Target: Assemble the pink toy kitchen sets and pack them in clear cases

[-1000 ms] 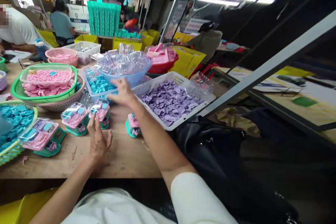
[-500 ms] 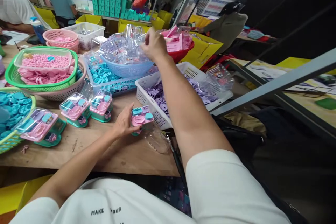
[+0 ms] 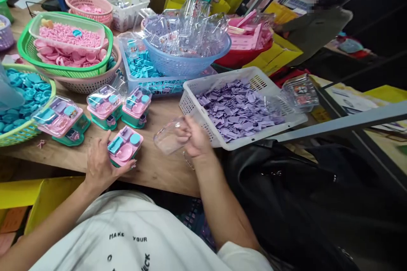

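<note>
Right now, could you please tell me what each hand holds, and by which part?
Left hand: pink plastic toy set, by its left side; right hand: clear plastic cover, by its right end.

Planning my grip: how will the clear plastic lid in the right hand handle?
The clear plastic lid looks thin-walled, so it is probably light and easily dented. Its glossy surface may be slippery; the right hand pinches one edge.

The only print I could read stood on the person's white shirt [image 3: 133,243], at the bottom centre of the frame: "MAKE YOUR" in black capitals, with a cut-off "O" and "CK" beneath.
</note>
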Tool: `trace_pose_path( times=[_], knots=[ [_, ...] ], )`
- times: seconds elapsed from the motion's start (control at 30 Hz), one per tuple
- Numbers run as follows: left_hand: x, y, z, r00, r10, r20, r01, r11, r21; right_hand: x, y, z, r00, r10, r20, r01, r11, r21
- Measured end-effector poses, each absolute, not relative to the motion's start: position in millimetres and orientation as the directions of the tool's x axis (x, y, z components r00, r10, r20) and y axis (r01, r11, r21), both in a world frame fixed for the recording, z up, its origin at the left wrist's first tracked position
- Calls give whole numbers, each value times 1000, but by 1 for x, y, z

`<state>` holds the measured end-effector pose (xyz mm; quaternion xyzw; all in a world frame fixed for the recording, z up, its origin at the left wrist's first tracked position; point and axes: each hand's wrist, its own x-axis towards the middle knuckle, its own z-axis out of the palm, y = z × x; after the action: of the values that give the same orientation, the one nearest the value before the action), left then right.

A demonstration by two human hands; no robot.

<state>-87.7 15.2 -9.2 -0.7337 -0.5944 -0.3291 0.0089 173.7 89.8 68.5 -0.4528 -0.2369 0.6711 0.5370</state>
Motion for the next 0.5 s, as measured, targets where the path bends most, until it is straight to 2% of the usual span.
trace_pose_path(
  times=[0.07, 0.13, 0.17, 0.23, 0.27, 0.3, 0.33, 0.4, 0.43, 0.5],
  knots=[
    [-94, 13, -10, 58, 866, 497, 876, -283, 390, 164, 86, 23, 11, 848, -530, -503, -453, -736],
    [-99, 14, -10, 58, 874, 483, 855, -293, 428, 165, 88, -6, 152, 833, -532, -409, -437, -801],
    [-102, 15, -10, 69, 881, 469, 831, -310, 461, 169, 89, -13, 237, 856, -460, -292, -389, -874],
    [-109, 18, -10, 116, 892, 438, 754, -366, 546, 181, 89, -16, 317, 931, -180, 95, -220, -971],
    [-112, 19, -10, 152, 893, 423, 706, -398, 586, 187, 88, -14, 264, 964, -24, 318, -110, -942],
    [-115, 20, -10, 194, 890, 412, 661, -429, 616, 192, 85, -10, 151, 984, 95, 512, 4, -859],
    [-118, 21, -10, 236, 884, 404, 626, -456, 632, 196, 83, -5, -1, 989, 147, 652, 112, -750],
    [-121, 21, -10, 309, 865, 395, 584, -501, 639, 200, 76, 4, -278, 958, 76, 780, 271, -564],
    [-121, 19, -10, 338, 855, 393, 567, -518, 641, 200, 74, 8, -349, 937, 11, 806, 306, -507],
    [-120, 16, -11, 386, 841, 380, 532, -539, 653, 201, 69, 18, -341, 936, -89, 858, 271, -437]
  ],
)
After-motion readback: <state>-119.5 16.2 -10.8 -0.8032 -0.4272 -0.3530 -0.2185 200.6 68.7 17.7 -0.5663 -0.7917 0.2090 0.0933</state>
